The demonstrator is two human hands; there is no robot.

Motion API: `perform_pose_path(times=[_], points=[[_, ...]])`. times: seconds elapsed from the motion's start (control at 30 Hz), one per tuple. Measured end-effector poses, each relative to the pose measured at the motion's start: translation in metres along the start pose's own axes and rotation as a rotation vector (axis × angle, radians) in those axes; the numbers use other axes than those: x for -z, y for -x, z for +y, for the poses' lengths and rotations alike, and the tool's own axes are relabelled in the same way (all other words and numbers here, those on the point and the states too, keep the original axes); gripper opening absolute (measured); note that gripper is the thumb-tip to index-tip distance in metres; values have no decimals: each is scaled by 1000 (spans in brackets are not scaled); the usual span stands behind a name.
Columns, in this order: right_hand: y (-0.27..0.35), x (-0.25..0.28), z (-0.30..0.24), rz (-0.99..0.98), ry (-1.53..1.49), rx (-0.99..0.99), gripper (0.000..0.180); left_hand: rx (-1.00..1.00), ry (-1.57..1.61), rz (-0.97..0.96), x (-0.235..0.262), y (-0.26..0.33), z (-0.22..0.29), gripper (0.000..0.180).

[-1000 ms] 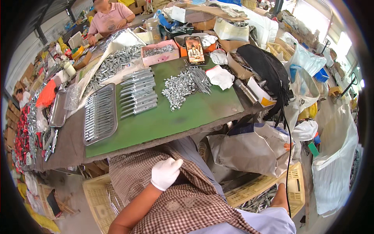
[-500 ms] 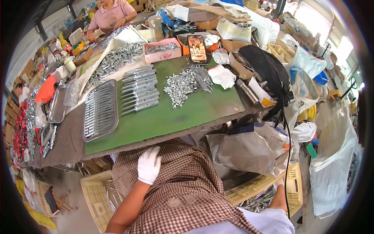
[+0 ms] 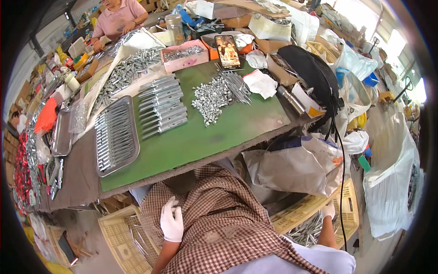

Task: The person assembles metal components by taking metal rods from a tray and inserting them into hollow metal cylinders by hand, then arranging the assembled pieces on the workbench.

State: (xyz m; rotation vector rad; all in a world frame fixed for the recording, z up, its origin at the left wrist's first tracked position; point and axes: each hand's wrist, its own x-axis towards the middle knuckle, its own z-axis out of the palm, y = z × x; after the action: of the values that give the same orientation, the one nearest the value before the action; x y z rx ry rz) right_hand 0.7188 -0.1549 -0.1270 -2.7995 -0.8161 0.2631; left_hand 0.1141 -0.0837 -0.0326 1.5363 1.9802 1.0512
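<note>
My left hand (image 3: 172, 222), in a white glove, rests over the brown checked apron (image 3: 214, 205) on my lap, its fingers loosely bent and a little apart, with nothing seen in them. Low on the right, my gloved right hand (image 3: 327, 210) is at the yellow crate (image 3: 292, 218), close to its wall and above a heap of metal rods (image 3: 308, 233). Its fingers are mostly hidden. On the green work mat (image 3: 219, 141) lie a row of metal tube-and-rod pieces (image 3: 162, 107), a pile of small metal fittings (image 3: 211, 100) and thin rods (image 3: 237, 86).
A steel tray (image 3: 136, 153) of lined-up rods stands on the left. A pink box (image 3: 185, 61) of small parts and an upright phone (image 3: 228, 52) are behind. A second yellow crate (image 3: 123, 246), a white sack (image 3: 296, 169) and a hanging black cable (image 3: 342, 182) surround me. Another person (image 3: 119, 20) works far left.
My left hand has moved down over the apron, away from the table edge. My right hand has come further into view at the crate. The whole view has shifted slightly.
</note>
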Motion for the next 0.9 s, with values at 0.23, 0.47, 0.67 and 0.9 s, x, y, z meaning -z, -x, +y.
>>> perform_pose_path(times=[0.23,0.47,0.67,0.9], points=[[14,-32,42,335,-729,-123,68,-251,149,-100,-1,-37,11,33],[11,51,74,661,-1383,-306,52,-471,302,-359,-20,-66,72,31],[72,139,19,-78,-1556,-163,12,-368,507,-756,-61,-54,99,27],[147,83,-146,-942,-1266,63,47,204,867,-1236,-86,-37,116,46]])
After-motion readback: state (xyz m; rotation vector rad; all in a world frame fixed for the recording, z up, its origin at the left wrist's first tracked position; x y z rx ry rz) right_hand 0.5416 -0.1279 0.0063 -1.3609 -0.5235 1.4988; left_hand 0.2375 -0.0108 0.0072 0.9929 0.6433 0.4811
